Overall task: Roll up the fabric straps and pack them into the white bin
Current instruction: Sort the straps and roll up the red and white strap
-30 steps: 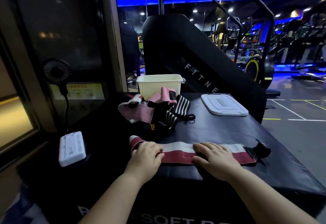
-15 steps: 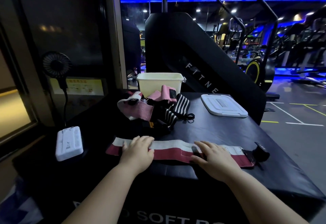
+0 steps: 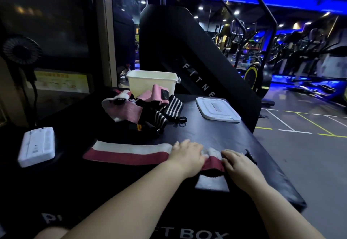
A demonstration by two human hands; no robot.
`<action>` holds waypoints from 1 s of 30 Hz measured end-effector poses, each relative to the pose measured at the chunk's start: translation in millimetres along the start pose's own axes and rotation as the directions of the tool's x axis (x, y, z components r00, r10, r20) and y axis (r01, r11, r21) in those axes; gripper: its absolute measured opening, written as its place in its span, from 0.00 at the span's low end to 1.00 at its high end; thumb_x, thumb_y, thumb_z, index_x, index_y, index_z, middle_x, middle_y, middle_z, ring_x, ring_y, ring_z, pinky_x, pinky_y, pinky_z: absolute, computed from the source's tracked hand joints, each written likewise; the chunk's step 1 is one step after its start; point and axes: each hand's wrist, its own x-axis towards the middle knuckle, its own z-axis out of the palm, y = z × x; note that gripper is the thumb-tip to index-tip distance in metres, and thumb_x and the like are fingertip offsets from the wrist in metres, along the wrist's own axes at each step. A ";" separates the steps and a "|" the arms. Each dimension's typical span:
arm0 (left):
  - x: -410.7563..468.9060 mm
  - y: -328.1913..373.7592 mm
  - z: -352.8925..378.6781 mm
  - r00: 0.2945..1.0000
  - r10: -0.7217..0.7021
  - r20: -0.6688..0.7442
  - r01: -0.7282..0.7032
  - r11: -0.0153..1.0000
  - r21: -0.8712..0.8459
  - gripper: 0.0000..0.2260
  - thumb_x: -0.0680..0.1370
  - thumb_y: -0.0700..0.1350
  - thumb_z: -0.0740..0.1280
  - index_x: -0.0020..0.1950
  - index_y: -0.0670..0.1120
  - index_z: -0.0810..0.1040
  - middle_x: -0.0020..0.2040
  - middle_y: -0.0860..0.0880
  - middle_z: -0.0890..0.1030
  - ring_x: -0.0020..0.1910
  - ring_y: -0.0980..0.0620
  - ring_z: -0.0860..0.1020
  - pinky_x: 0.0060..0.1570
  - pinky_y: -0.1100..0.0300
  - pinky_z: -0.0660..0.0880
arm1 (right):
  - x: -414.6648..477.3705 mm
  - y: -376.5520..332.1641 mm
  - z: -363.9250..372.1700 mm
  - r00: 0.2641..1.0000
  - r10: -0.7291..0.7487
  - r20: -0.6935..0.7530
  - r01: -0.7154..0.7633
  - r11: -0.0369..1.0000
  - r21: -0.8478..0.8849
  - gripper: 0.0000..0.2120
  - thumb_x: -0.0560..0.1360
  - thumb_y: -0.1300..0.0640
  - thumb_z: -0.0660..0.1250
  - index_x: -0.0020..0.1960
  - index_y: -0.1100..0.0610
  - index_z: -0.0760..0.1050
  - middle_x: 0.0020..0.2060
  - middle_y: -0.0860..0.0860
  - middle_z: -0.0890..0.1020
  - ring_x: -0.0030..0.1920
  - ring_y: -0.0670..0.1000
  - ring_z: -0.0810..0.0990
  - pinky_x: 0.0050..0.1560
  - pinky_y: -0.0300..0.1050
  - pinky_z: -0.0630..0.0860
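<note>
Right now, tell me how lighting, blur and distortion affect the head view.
Head view: dim overall, with blue glow from the gym behind; the black box top swallows detail; the left hand, right hand and the rolled end of the strap look soft; the wide-angle lens bows straight lines near the frame edges.

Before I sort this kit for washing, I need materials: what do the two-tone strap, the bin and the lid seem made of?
Strap: likely woven elastic fabric, matte; it lies limp and bunches at one end. Bin: apparently rigid plastic, smooth cream-white, with a moulded rim. Lid: probably the same plastic, white with slight sheen and a moulded recess.
</note>
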 end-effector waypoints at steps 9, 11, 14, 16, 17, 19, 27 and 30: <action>9.1 20.8 19.0 0.987 -0.113 0.114 0.106 0.992 0.070 0.24 0.81 0.62 0.46 0.78 0.62 0.53 0.80 0.53 0.53 0.78 0.38 0.46 0.73 0.36 0.39 | -1.4 3.7 2.7 0.996 0.015 -0.091 -0.014 1.000 0.018 0.13 0.80 0.49 0.60 0.61 0.50 0.77 0.60 0.45 0.78 0.63 0.49 0.74 0.60 0.47 0.70; 7.6 17.3 20.2 0.988 -0.106 0.110 0.094 0.990 0.108 0.25 0.81 0.63 0.46 0.78 0.62 0.52 0.80 0.53 0.52 0.78 0.39 0.46 0.73 0.36 0.38 | -1.8 3.7 2.2 0.995 0.002 -0.096 0.001 1.000 0.031 0.14 0.80 0.48 0.60 0.63 0.47 0.77 0.61 0.44 0.78 0.63 0.49 0.74 0.60 0.46 0.70; 3.7 16.1 20.8 0.988 -0.108 0.112 0.092 0.986 0.138 0.25 0.81 0.65 0.46 0.78 0.62 0.53 0.80 0.53 0.52 0.78 0.40 0.46 0.73 0.36 0.39 | -4.1 4.3 3.1 0.995 -0.022 -0.095 0.025 0.999 0.035 0.14 0.80 0.46 0.59 0.63 0.44 0.76 0.61 0.42 0.77 0.62 0.48 0.74 0.60 0.43 0.68; 1.0 14.1 20.3 0.988 -0.114 0.104 0.098 0.985 0.141 0.25 0.81 0.64 0.45 0.77 0.62 0.53 0.80 0.54 0.52 0.78 0.41 0.47 0.73 0.36 0.39 | -5.2 4.3 3.1 0.995 -0.026 -0.096 0.028 0.999 0.027 0.15 0.80 0.43 0.59 0.63 0.43 0.76 0.61 0.41 0.77 0.62 0.46 0.73 0.59 0.40 0.66; -0.5 11.4 19.5 0.988 -0.119 0.096 0.104 0.984 0.145 0.24 0.81 0.64 0.45 0.77 0.62 0.54 0.80 0.54 0.52 0.78 0.42 0.47 0.73 0.37 0.38 | -5.0 4.5 2.8 0.996 -0.023 -0.092 0.025 0.999 0.020 0.15 0.80 0.42 0.58 0.64 0.42 0.76 0.61 0.41 0.76 0.62 0.46 0.73 0.59 0.38 0.65; -3.8 2.3 17.0 0.988 -0.133 0.078 0.119 0.979 0.166 0.24 0.81 0.63 0.44 0.78 0.61 0.53 0.80 0.54 0.52 0.79 0.43 0.48 0.73 0.38 0.37 | -4.7 5.0 1.9 0.997 -0.014 -0.073 0.015 1.000 0.003 0.17 0.79 0.40 0.57 0.65 0.42 0.74 0.63 0.40 0.75 0.63 0.46 0.71 0.59 0.38 0.63; -28.4 -48.7 1.0 0.972 -0.225 0.060 0.214 0.965 0.150 0.25 0.82 0.62 0.46 0.79 0.59 0.50 0.80 0.56 0.49 0.79 0.46 0.47 0.75 0.40 0.43 | -4.9 8.1 1.3 0.998 0.013 -0.055 -0.013 1.000 0.001 0.18 0.79 0.39 0.57 0.66 0.41 0.74 0.64 0.40 0.74 0.65 0.46 0.70 0.59 0.37 0.62; -37.6 -69.0 -2.3 0.971 -0.237 0.029 0.231 0.965 0.126 0.25 0.82 0.61 0.46 0.79 0.58 0.51 0.80 0.55 0.50 0.79 0.47 0.48 0.76 0.48 0.44 | -5.9 6.9 1.3 0.999 0.017 -0.043 -0.017 1.000 -0.009 0.18 0.79 0.39 0.57 0.67 0.41 0.73 0.64 0.40 0.73 0.65 0.46 0.70 0.60 0.38 0.62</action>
